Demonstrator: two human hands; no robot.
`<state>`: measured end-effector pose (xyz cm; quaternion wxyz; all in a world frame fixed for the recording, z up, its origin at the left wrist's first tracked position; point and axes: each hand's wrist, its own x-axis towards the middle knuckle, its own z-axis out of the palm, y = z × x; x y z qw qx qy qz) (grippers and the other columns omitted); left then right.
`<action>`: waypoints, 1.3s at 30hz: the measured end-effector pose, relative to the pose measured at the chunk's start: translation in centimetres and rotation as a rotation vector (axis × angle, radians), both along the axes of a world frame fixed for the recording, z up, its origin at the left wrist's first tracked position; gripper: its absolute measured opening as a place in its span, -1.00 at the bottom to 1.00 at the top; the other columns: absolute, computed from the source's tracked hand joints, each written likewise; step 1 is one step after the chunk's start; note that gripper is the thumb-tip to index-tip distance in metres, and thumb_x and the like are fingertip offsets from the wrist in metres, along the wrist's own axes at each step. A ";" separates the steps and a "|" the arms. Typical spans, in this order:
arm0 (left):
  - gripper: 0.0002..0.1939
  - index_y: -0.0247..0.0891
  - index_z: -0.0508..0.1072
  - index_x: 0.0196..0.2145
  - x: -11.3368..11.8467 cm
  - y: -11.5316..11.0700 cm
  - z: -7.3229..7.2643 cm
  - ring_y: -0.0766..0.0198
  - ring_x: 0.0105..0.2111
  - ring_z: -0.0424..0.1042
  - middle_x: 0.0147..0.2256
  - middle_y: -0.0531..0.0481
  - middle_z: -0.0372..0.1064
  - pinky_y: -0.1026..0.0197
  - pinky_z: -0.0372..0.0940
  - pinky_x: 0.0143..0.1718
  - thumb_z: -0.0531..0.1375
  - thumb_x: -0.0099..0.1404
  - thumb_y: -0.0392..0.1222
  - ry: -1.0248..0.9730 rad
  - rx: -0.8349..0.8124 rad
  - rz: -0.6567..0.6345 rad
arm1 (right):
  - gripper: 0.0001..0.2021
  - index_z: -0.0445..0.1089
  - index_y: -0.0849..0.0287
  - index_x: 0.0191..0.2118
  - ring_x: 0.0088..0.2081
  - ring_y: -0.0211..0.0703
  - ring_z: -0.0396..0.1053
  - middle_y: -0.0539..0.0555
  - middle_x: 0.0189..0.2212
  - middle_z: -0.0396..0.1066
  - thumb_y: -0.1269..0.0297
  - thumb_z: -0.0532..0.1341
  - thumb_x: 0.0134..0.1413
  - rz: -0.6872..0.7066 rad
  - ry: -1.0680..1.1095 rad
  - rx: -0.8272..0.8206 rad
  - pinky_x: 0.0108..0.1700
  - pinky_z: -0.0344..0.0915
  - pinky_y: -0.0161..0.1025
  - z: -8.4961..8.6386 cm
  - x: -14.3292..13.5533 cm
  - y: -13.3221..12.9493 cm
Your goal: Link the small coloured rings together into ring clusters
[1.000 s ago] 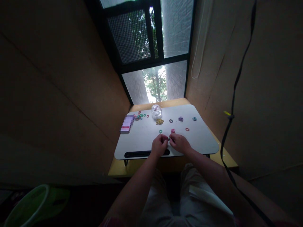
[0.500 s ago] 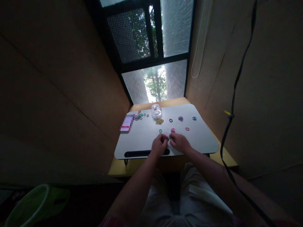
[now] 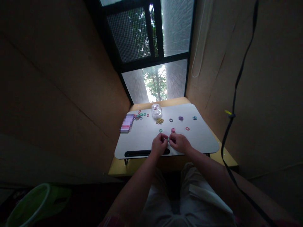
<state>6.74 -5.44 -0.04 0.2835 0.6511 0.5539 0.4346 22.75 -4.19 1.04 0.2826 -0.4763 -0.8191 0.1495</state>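
Note:
Over the front half of the white folding table (image 3: 139, 138), my left hand (image 3: 159, 145) and my right hand (image 3: 178, 142) meet with fingers pinched. Between their fingertips is a small green hair tie (image 3: 168, 139), mostly hidden by the fingers. Just beyond them lie another green hair tie (image 3: 161, 130) and a small pink bunch of hair ties (image 3: 173, 130). A single pinkish-red hair tie (image 3: 187, 128) rests further right. Behind these are yellow hair ties (image 3: 159, 121), a dark one (image 3: 171, 120), a purple bunch (image 3: 181, 118) and a blue bunch (image 3: 194, 118).
A clear plastic jar (image 3: 156, 112) stands at the table's back. Mixed hair ties (image 3: 139, 116) are scattered at the back left, beside a blurred-out phone-like object (image 3: 127, 123). A black slot (image 3: 137, 154) runs along the front edge. A dark cord (image 3: 233, 116) hangs at right.
The fingertips have shifted slightly around the green hair tie, which now stands more upright between them. The items on the table have not moved.

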 end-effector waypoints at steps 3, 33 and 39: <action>-0.89 -0.25 0.40 -0.33 0.0 0.1 -0.2 0.40 -0.52 0.27 -0.49 0.11 0.33 0.33 0.15 -0.45 0.14 0.15 -0.23 -0.022 -0.001 -0.001 | -0.85 0.31 0.15 -0.44 -0.50 -0.27 0.21 -0.02 -0.54 0.34 0.22 0.12 0.05 0.007 -0.013 0.009 -0.41 0.00 -0.33 0.1 0.0 0.0; -0.85 -0.26 0.39 -0.35 -0.1 0.5 -0.5 0.39 -0.48 0.29 -0.46 0.07 0.36 0.32 0.20 -0.40 0.19 0.17 -0.13 -0.141 0.004 0.016 | -0.88 0.29 0.14 -0.45 -0.50 -0.25 0.23 0.00 -0.56 0.33 0.30 0.07 0.05 -0.072 -0.031 0.056 -0.43 -0.04 -0.32 -0.6 -0.1 0.3; -0.85 -0.27 0.38 -0.36 -0.2 0.4 -0.2 0.39 -0.48 0.29 -0.46 0.07 0.35 0.32 0.19 -0.41 0.20 0.17 -0.13 -0.153 0.008 0.021 | -0.90 0.28 0.14 -0.46 -0.52 -0.26 0.20 -0.01 -0.57 0.32 0.30 0.09 0.01 -0.063 -0.010 0.049 -0.43 -0.03 -0.32 -0.7 -0.1 0.4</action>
